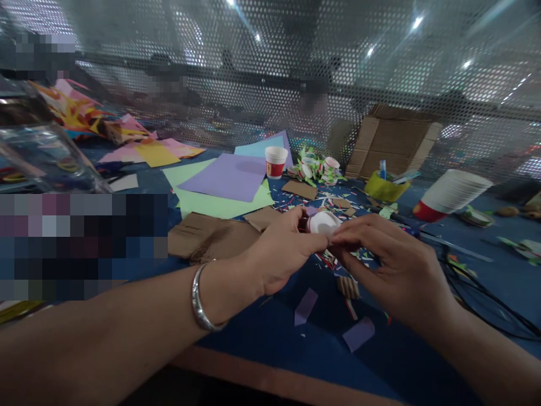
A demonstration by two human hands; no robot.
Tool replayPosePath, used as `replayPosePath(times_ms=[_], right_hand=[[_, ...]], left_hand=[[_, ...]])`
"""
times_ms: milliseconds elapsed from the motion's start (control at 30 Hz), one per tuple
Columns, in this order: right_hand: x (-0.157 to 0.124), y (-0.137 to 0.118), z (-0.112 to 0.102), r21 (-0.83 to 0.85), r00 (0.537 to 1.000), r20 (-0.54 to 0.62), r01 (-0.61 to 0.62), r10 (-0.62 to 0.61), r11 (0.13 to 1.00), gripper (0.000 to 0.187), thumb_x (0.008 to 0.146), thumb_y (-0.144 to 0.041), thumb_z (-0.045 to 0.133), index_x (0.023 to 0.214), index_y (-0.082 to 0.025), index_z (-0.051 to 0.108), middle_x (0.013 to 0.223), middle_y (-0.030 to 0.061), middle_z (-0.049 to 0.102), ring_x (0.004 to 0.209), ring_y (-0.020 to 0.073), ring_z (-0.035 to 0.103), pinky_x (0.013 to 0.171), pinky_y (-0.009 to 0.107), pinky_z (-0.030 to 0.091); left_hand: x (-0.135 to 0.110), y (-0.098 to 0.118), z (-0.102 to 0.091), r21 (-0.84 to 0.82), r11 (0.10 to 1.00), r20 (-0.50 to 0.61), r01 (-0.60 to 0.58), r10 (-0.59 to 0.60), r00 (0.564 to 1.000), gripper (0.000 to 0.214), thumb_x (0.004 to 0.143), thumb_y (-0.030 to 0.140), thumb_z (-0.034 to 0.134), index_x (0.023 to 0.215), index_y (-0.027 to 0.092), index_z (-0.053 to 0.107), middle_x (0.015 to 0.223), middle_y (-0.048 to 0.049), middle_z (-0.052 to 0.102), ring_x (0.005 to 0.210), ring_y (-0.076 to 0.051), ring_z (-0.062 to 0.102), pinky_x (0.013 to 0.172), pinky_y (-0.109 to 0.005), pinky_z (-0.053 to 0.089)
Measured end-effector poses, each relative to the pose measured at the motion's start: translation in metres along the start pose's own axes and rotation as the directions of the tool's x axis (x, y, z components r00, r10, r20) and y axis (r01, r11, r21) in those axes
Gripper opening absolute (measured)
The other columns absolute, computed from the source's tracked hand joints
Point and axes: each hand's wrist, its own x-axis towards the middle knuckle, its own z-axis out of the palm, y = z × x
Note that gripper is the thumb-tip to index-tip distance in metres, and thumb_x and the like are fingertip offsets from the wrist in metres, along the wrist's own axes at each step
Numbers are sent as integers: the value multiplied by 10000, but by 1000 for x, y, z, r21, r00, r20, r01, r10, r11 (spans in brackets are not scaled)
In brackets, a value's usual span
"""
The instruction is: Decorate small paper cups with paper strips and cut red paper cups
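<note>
A small white paper cup (323, 222) with some red on its side is held above the table, partly hidden by fingers. My left hand (274, 251) wraps round it from the left, with the thumb along its near side. At the cup's right edge, the fingertips of my right hand (391, 259) are pinched together. Whether a small scrap is between those fingertips I cannot make out. Below my hands lie purple paper pieces (358, 334) and a corrugated cardboard scrap (348, 287).
Paper clippings litter the blue table (270, 349). Behind are purple paper (228, 177), a standing paper cup (276, 162) and cut paper shapes (316, 167). To the right are a yellow-green container (386, 187), stacked cups (454, 194) and black cables (490, 299). Cardboard (211, 237) lies left.
</note>
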Motion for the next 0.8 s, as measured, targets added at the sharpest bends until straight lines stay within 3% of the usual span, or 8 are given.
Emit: replayPosePath(times_ms=[467,600,800], right_hand=[[5,-4,-2,-2,999,-40,19,-19,1000,194,915,-56,655,965,-241,685,962,49,729,937,204,703,818,360,564],[6,-4,-4,-26,999,-51,11,-13,1000,201,915,-70,663,949,-269,671,945,42,731,913,227,704,799,388,559],[5,-2,-6,-71,1000,-22,12,-13,997,175,928,-95,642,946,-268,660,935,35,726,900,233,700,805,396,533]], left_hand=[[-2,-1,6,-28,991,-23,-130,129,991,327,762,69,681,1080,139,653,1010,-35,698,941,-144,625,877,-278,475],[-1,0,5,12,992,-107,-124,124,986,421,737,61,724,1126,151,591,1021,-33,688,950,-150,633,866,-283,471],[2,1,5,23,994,-57,-109,110,992,170,799,101,719,943,124,632,962,-38,674,891,-140,609,850,-292,457]])
